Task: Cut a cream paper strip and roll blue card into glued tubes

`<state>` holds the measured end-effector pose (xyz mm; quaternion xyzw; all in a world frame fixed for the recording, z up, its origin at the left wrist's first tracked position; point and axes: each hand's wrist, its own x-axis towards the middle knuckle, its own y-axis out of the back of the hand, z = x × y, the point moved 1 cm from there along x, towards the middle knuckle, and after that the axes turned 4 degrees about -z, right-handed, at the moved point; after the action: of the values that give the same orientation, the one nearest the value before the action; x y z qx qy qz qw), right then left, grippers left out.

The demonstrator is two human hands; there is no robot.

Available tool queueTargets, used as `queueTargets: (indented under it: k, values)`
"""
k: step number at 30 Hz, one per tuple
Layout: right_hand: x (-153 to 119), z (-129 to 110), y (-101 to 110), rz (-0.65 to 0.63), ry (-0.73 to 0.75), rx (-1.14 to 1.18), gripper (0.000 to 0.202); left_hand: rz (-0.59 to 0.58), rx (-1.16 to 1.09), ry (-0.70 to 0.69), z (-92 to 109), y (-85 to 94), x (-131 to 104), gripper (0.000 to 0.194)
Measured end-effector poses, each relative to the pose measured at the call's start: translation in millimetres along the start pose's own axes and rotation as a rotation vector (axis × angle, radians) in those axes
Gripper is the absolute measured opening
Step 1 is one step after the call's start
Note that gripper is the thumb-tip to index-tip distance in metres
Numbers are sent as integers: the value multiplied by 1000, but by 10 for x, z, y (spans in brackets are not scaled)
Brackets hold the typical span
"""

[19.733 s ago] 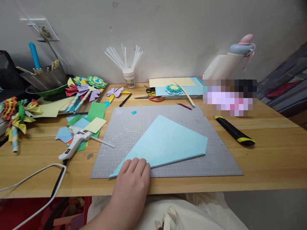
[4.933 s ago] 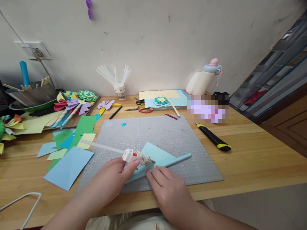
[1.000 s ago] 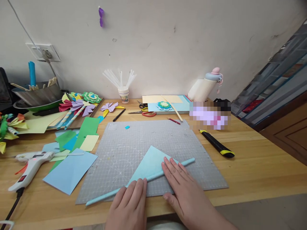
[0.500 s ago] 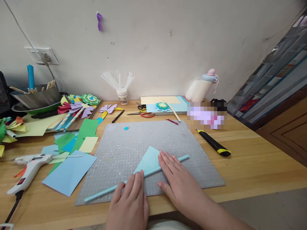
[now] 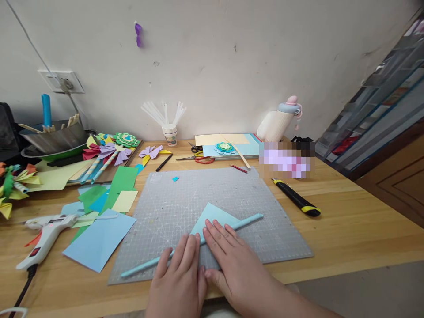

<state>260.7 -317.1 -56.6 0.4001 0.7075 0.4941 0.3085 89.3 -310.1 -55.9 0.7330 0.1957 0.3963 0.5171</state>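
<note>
lying slantwise in the lower middle of the frame, the pale blue paper roll (image 5: 149,263) runs its long axis from lower left to upper right, a triangular flap (image 5: 212,213) peaking above it. both hands sit below and across it, equally near: the left hand (image 5: 179,274) has half-bent fingers over the lower-left stretch, thumb apart; the right hand (image 5: 233,260) spreads almost flat over roll and flap, thumb well out. neither appears to close round the paper.

the roll's lower end comes close to the bottom left corner of the grey cutting mat (image 5: 281,247); its upper end stays well inside the right edge. above the flap, a broad stretch of gridded mat reaches up to a small blue scrap (image 5: 175,179). a blue sheet (image 5: 99,245) borders the mat at left, the glue gun (image 5: 49,236) beyond; a utility knife (image 5: 296,197) lies right.
</note>
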Motion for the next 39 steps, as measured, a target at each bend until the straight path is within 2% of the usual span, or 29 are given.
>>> queueTargets:
  k: [3,8,15,20,27,31,39]
  values:
    - [26,0,7,0,-16,9,62,9,7,13,1,15,68,42]
    - [82,3,40,15,-40,18,60,-58,33,44,10,-51,127,47]
    - [228,72,2,93,-33,20,63,-73,127,-12,-65,-166,166,53]
    - [366,125,4,89,-25,4,66,-105,80,61,-108,-242,215,57]
    - [592,204,79,45,-34,7,71,-301,-29,135,-214,-251,368,62]
    - [693,248,125,16,-8,2,72,-369,-43,149,-285,-261,442,64]
    - [799,311,136,20,20,-38,67,-359,-54,156,-345,-292,498,67]
